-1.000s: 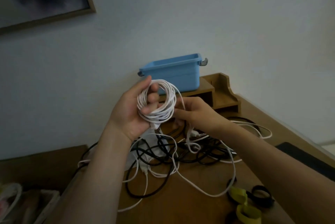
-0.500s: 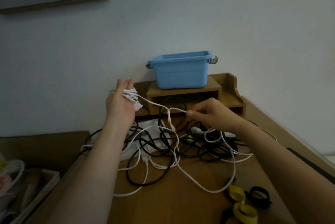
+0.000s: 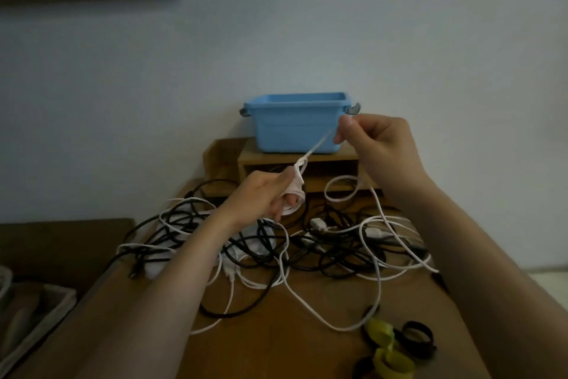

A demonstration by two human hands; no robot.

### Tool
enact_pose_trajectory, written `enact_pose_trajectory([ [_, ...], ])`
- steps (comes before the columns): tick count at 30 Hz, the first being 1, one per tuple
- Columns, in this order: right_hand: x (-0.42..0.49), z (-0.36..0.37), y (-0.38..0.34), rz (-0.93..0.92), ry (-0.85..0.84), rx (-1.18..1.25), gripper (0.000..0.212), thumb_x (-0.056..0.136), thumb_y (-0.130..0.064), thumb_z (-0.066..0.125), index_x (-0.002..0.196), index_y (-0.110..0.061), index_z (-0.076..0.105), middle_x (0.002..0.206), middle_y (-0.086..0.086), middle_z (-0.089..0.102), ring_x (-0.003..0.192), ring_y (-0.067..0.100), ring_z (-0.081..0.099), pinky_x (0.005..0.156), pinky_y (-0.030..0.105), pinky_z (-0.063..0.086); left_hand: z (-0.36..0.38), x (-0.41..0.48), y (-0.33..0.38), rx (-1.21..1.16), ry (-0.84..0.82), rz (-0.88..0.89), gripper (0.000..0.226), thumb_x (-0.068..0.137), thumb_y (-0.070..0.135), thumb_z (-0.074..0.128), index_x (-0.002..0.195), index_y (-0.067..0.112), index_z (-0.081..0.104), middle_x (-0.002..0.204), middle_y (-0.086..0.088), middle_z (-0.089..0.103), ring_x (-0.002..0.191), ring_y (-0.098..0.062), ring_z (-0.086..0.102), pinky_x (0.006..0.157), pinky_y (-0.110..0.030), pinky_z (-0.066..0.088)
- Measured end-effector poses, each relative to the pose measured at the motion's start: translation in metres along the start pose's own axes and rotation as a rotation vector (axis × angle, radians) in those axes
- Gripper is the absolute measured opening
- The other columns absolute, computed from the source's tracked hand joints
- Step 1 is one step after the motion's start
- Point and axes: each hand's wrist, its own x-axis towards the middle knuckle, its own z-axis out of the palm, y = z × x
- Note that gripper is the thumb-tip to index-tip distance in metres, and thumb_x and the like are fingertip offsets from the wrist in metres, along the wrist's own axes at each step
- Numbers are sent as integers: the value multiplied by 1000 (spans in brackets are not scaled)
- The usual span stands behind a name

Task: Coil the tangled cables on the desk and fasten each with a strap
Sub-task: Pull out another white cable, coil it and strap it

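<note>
Seen from the head, the right hand (image 3: pixel 378 142) has gone up, pinching the thin white cable (image 3: pixel 319 144) and pulling it tight from the small coil gripped in the left hand (image 3: pixel 261 194), above the middle of the brown wooden desk (image 3: pixel 276 345). That likely frees more cable to wind.

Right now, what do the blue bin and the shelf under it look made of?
Blue bin: probably plastic, going by its smooth, even colour and moulded rim. Shelf: looks like light brown wood with a flat finish; I can't tell whether it's solid or veneer.
</note>
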Motion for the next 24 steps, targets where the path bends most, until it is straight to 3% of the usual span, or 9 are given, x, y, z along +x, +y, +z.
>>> enact_pose_trajectory([
  [3,5,-9,21,85,198,-31,37,103,-34,56,76,-16,72,65,27,56,54,21,42,50,25,38,0,1,-7,-149,-151,-41,58,94,62,50,61,15,58,40,4,33,43,-18,37,58,-27,40],
  [6,9,-32,37,228,479,-65,38,104,-35,54,77,-16,71,68,11,65,62,13,55,62,18,46,-11,2,-25,-392,-243,-77,51,80,59,76,60,19,52,39,8,30,38,-10,33,56,-28,26],
  [9,13,-52,53,351,630,-84,36,105,-36,53,82,-16,72,72,-2,65,68,12,60,72,20,47,-24,3,-36,-799,-149,-135,48,64,37,95,58,17,52,36,9,31,33,-5,33,48,-19,28],
  [11,13,-51,60,380,609,-107,36,105,-36,53,85,-14,73,70,-2,62,63,12,54,71,24,46,-28,4,-34,-983,-56,-157,49,58,27,97,57,18,50,34,9,32,33,-4,34,45,-15,29],
  [13,13,-44,66,379,568,-150,35,105,-36,53,91,-12,74,75,3,66,67,15,57,68,23,45,-26,6,-27,-1088,38,-173,41,73,26,86,58,19,49,37,9,36,36,-4,38,47,-12,35],
  [15,11,-41,74,381,527,-198,34,104,-36,54,94,-12,76,79,4,68,67,16,58,67,24,45,-22,8,-17,-1237,162,-214,29,89,26,68,64,16,58,50,9,48,41,-3,47,48,-13,46],
  [18,8,-42,86,389,393,-286,29,102,-34,58,91,-15,77,74,3,67,61,15,53,62,29,44,-21,9,-2,-1488,257,-202,18,98,20,60,89,7,68,76,3,65,55,-5,64,56,-23,58],
  [20,7,-41,91,363,252,-387,26,101,-33,61,92,-14,78,75,0,67,63,13,54,61,29,42,-21,9,3,-1400,316,-168,21,101,21,57,95,5,70,83,-2,72,67,-10,72,68,-30,62],
  [24,6,-34,80,222,-97,-572,15,97,-28,67,93,-18,78,85,-9,69,74,4,59,68,22,45,-21,11,7,-1345,327,-144,24,101,21,55,106,5,72,97,-6,75,83,-14,75,77,-29,62],
])
